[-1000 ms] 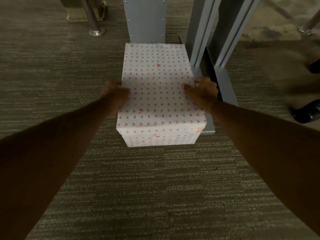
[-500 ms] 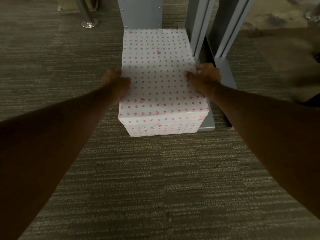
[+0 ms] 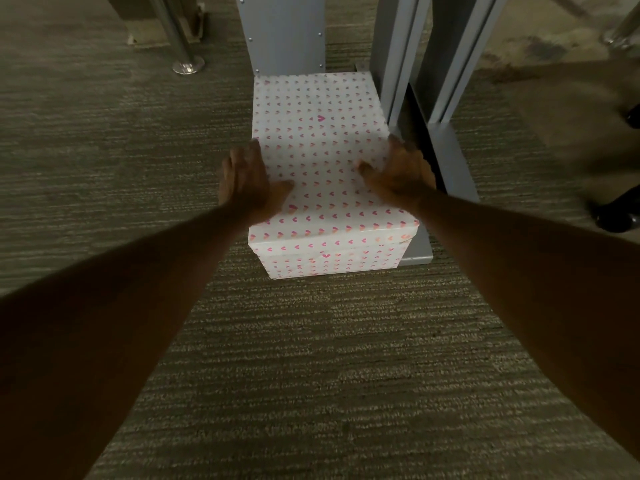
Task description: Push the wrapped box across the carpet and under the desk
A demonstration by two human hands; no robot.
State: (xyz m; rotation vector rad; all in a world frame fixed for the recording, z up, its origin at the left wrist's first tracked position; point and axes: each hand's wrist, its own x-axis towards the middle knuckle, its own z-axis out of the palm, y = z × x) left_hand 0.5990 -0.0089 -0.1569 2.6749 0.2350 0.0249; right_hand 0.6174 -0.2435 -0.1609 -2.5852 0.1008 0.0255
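Observation:
The wrapped box [image 3: 322, 140], white paper with small pink hearts, sits on the grey carpet [image 3: 311, 358]. Its far end touches a grey panel [image 3: 284, 29] of the desk. Its right side runs along the desk's grey leg [image 3: 446, 64] and flat foot [image 3: 453, 161]. My left hand [image 3: 244, 181] clasps the box's left top edge, thumb on top and fingers stretched along the side. My right hand [image 3: 401, 174] holds the right top edge the same way, squeezed between box and leg.
A chrome pole with a round foot [image 3: 188, 65] stands at the back left. Dark rounded objects [image 3: 616, 213], blurred, lie at the right edge. Open carpet stretches to the left of the box and in front of it.
The box has slid a little farther along the desk foot toward the grey panel. My left hand's fingers have straightened along the side, and both hands still hold the edges.

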